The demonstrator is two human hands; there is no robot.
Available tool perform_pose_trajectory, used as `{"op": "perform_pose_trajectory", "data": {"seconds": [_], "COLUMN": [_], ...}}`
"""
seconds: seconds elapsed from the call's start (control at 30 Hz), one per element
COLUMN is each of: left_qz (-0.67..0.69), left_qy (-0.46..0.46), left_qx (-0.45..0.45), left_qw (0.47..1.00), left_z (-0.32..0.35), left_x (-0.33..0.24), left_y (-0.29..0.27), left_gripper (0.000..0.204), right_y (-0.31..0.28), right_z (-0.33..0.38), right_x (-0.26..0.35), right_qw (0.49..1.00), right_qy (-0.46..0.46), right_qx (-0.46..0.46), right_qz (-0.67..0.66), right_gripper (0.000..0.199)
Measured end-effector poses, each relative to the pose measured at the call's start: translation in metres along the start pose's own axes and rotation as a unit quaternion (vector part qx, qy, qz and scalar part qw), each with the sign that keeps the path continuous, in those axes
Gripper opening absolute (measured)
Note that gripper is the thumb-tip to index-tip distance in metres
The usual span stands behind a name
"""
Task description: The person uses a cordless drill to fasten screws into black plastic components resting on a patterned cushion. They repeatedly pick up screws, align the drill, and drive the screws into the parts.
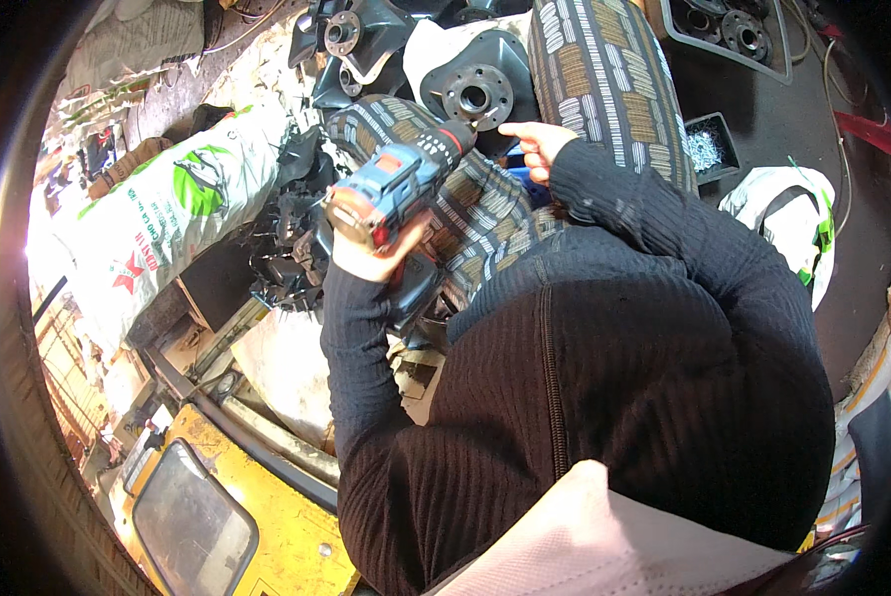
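Note:
My left hand (381, 260) is wrapped around the handle of a blue cordless drill (391, 187). The drill points up and to the right, and its bit tip comes close to the lower rim of a round metal flange (453, 97) with holes around a central bore. That flange sits on a dark, glossy moulded part (510, 70) in front of me. Beside the bit tip is my right hand (543, 147), its index finger reaching toward the tip and the other fingers curled in. Anything small between those fingers is too fine to make out.
More dark parts with flanges (342, 34) are piled at the far side. Patterned fabric (614, 89) covers my legs. At right are a small tray of screws (706, 149) and a grey bin (785, 62) holding flanges. A white sack (182, 214) lies left, above a yellow machine (297, 536).

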State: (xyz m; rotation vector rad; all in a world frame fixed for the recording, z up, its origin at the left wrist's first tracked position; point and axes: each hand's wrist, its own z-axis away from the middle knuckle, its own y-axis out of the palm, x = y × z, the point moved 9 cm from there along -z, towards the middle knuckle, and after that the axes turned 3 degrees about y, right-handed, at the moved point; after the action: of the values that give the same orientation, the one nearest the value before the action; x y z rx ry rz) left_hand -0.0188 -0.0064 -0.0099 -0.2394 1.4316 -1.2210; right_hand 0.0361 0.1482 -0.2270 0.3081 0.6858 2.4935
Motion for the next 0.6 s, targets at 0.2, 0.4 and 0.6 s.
{"op": "perform_pose_trajectory", "data": {"seconds": [0.2, 0.4, 0.6], "left_qz": [0.004, 0.019, -0.223], "left_qy": [-0.052, -0.045, 0.112], "left_qx": [0.054, 0.114, 0.201], "left_qw": [0.997, 0.992, 0.947], "left_z": [-0.040, -0.064, -0.085], "left_x": [0.025, 0.029, 0.013], "left_y": [0.022, 0.035, 0.044], "left_gripper": [0.061, 0.050, 0.049], "right_y": [-0.004, 0.002, 0.003], "right_z": [-0.023, -0.035, -0.037], "right_x": [0.005, 0.007, 0.006], "right_qw": [0.992, 0.992, 0.993], "right_qy": [-0.106, -0.102, -0.099], "right_qx": [-0.073, -0.039, -0.017], "right_qz": [0.004, 0.059, 0.060], "right_gripper": [0.017, 0.014, 0.020]}}
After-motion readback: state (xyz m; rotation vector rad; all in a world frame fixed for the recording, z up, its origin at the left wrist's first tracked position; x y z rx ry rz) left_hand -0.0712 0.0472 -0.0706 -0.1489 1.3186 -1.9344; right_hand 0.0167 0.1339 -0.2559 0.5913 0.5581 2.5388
